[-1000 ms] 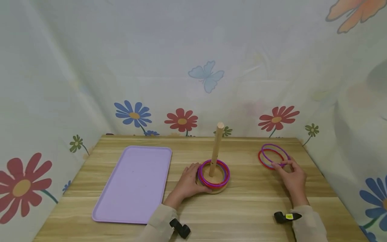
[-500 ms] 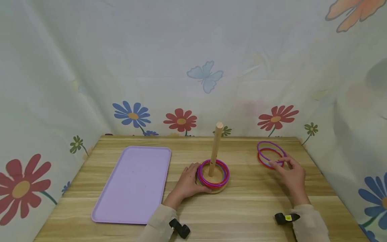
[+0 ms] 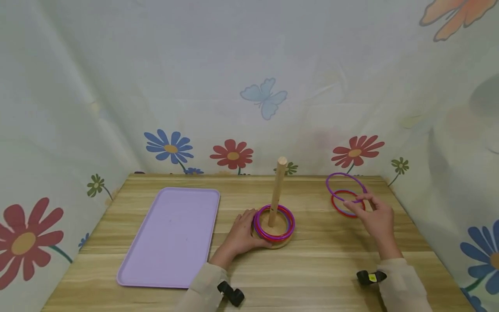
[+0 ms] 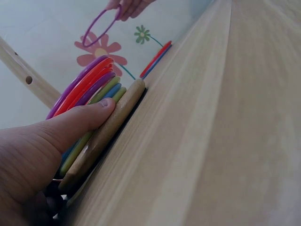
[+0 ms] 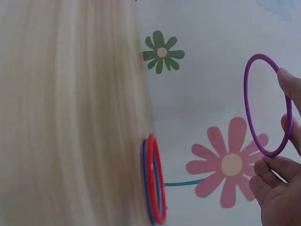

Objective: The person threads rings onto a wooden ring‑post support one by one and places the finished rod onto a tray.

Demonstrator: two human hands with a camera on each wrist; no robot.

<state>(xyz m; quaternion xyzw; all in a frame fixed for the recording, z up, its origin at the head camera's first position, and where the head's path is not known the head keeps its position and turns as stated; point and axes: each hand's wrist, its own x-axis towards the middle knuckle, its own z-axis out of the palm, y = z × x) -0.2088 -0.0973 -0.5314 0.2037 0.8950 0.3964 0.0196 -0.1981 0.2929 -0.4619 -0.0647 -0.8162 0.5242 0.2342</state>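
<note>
My left hand grips the round wooden base of a ring-toss stand, its thumb along the edge. An upright wooden peg rises from the base. Around the peg lies a stack of rings in purple, red, green and blue, with a purple ring on top. Above the table at the right, my right hand pinches another purple ring between thumb and fingers, tilted and off the surface. Beneath it, a red ring lies on a blue ring on the table.
A flat lilac tray lies on the wooden table to the left of the stand. Behind the table hangs a cloth printed with flowers and a butterfly.
My right hand has lifted the purple ring up and slightly left, away from the red and blue rings. The left hand has stayed on the stand's base.
</note>
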